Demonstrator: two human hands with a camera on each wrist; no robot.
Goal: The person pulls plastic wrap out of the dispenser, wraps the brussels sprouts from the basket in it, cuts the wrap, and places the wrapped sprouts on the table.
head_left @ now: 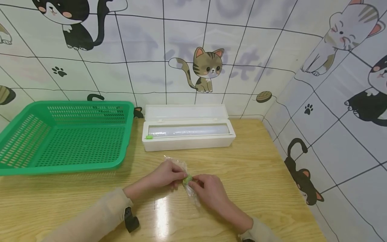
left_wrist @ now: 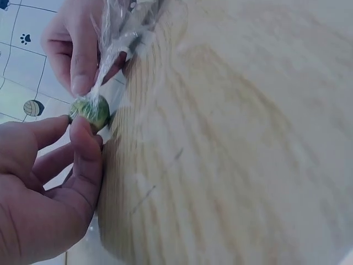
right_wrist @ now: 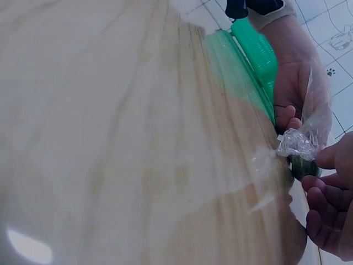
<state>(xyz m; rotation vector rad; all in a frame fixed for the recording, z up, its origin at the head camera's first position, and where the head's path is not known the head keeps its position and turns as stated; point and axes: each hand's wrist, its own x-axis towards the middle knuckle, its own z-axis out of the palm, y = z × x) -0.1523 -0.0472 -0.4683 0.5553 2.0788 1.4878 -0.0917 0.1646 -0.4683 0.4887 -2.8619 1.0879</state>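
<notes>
A small round green thing [head_left: 187,180], mottled with yellow and wrapped in clear cling film [head_left: 191,192], is between both hands, low over the table. My left hand [head_left: 169,173] pinches it from the left; the left wrist view shows thumb and fingers on either side of the green surface [left_wrist: 98,112]. From the right, my right hand [head_left: 210,191] pinches its film-covered side with thumb and forefinger. Loose film sticks out at two ends, one toward the box and one toward me. In the right wrist view a bunched clump of film [right_wrist: 298,143] sits against the green thing.
Behind the hands stands a white cling film box [head_left: 188,143], lid raised, with a film roll [head_left: 188,130] inside and a green slider at its left. A green perforated basket [head_left: 128,134] is at the left. Cat-patterned sheeting [head_left: 145,77] lines the back and right of the wooden table [head_left: 251,161].
</notes>
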